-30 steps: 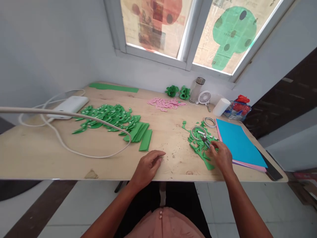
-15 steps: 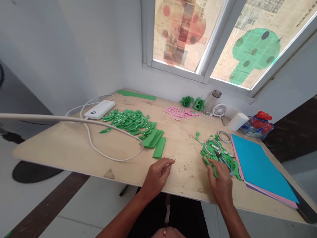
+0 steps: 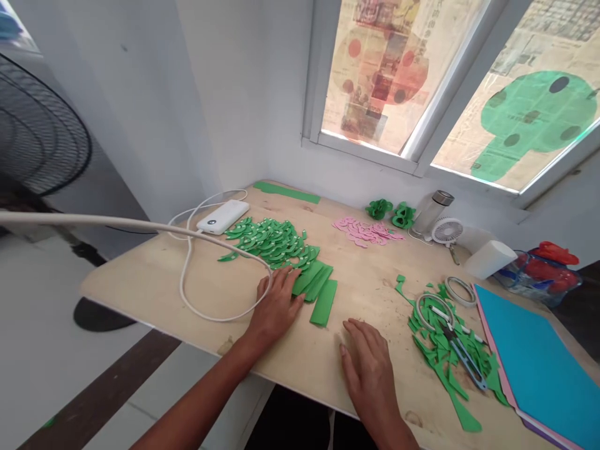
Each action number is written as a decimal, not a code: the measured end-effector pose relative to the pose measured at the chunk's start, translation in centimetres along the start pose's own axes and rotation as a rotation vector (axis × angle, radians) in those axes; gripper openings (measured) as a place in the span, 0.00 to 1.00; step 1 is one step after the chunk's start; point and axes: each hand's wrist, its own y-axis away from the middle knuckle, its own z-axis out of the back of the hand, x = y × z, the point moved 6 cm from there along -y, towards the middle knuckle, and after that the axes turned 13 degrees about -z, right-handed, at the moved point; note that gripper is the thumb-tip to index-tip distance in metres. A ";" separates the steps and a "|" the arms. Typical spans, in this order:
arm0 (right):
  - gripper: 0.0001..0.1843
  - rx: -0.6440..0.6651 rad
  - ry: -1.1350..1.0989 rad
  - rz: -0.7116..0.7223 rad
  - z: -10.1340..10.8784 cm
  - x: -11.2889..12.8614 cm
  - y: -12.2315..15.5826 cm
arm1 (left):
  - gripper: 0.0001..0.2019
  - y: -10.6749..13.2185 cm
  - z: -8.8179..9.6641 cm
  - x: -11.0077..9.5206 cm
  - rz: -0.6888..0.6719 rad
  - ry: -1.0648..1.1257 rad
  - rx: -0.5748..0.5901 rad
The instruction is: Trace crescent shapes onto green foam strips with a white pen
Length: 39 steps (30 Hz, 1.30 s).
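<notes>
My left hand [image 3: 276, 306] lies on the table with fingers stretched out, the tips beside the left edge of the folded green paper strips [image 3: 313, 280]. One more green strip [image 3: 324, 303] lies just right of those. Beyond my left fingers is a heap of curved green paper cutouts [image 3: 272, 240] with small white marks. My right hand [image 3: 370, 362] rests on bare wood near the front edge, fingers extended and holding nothing. To its right are green paper scraps [image 3: 435, 350], with a cutting tool with a blue handle [image 3: 469, 362] and a tape roll [image 3: 435, 312] on top.
A white cable [image 3: 187, 275] loops over the left side from a power bank [image 3: 223, 216]. Pink cutouts [image 3: 365, 231], green paper flowers [image 3: 403, 215], a flask [image 3: 434, 209] and a small fan [image 3: 447, 231] stand at the back. Blue sheets [image 3: 539, 362] lie at right.
My left hand has moved left and forward to the green strips, its fingers uncurling. My right hand has left the scrap pile and moved left onto bare table. The view has turned left.
</notes>
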 end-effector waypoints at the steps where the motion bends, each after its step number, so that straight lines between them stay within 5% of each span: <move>1: 0.19 0.014 0.011 -0.002 -0.4 -0.1 0.2 | 0.21 0.0 0.1 0.3 0.012 -0.014 0.000; 9: 0.20 0.054 0.023 -0.018 -1.8 -0.9 1.0 | 0.24 -1.9 3.2 6.2 0.220 -0.170 -0.054; 18: 0.19 0.081 0.058 -0.010 -1.9 -0.5 1.0 | 0.23 -10.7 2.4 13.7 0.504 -0.264 0.100; 23: 0.19 0.059 0.066 0.006 -1.8 -0.2 0.9 | 0.19 -10.5 1.0 13.7 0.462 -0.248 0.244; 32: 0.18 0.080 0.075 0.010 -1.7 0.0 0.8 | 0.24 -7.3 -0.9 10.2 0.410 -0.208 0.316; 39: 0.17 0.084 0.080 -0.021 -1.2 0.5 0.6 | 0.25 -4.9 3.5 10.8 0.442 -0.257 0.163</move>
